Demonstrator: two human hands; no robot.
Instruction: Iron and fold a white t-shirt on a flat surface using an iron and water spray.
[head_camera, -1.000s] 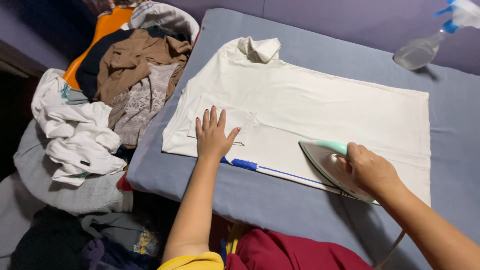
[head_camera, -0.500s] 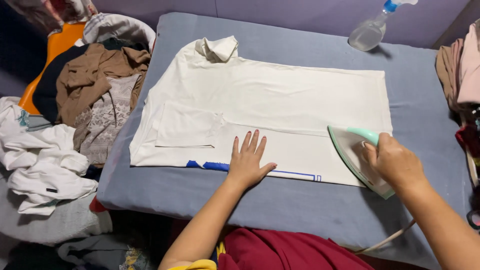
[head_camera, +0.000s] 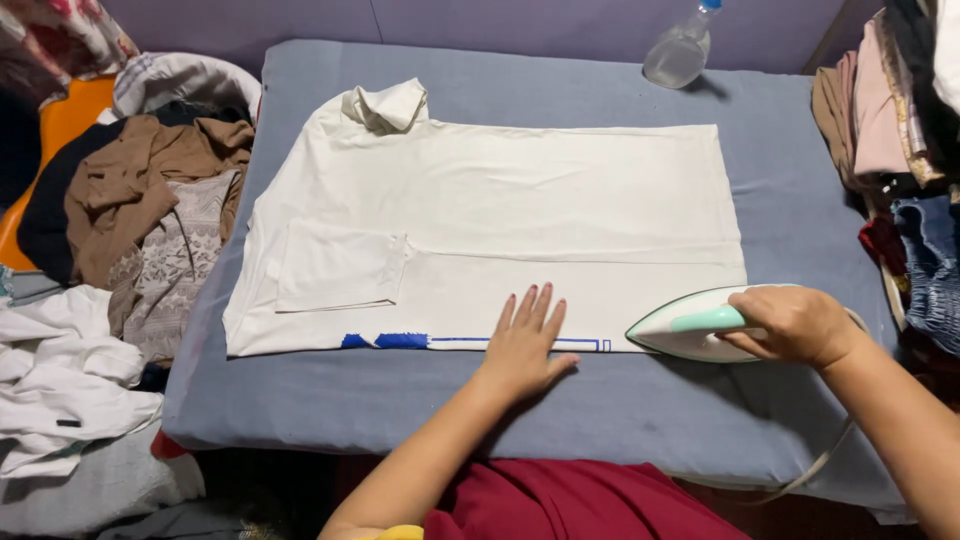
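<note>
Spread flat along the near edge of the padded board, the cream shirt is pinned taut by the open left hand while the iron, gripped by the closed right hand, sits at its hem.

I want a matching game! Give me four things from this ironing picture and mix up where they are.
Things:
1. white and green iron
2. clear plastic spray bottle
3. cream folded shirt
4. brown crumpled garment

Places:
A. far edge of the blue-grey padded board
B. in the clothes pile left of the board
C. spread flat across the board
D. gripped by the right hand, at the shirt's right end

Pairs: 1-D, 2-A, 3-C, 4-B
</note>
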